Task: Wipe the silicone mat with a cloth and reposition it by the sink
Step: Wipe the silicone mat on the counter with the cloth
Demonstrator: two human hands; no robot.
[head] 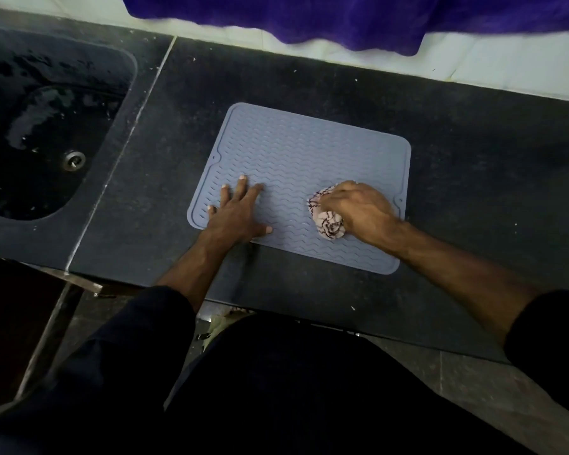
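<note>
Dark sleeves reach over the counter's near edge; the mat lies flat mid-counter, apart from the sink at the left end. Left hand presses open on its near-left corner, holding nothing; right hand grips a bunched cloth on it

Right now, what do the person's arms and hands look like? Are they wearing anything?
Both hands are bare: no gloves, rings or watch show on the left hand or the right hand. The forearms are uncovered too. Dark sleeves, nearly black, are pushed up toward the elbows, the left sleeve bunched in folds and the right sleeve ending at the frame's edge.
</note>
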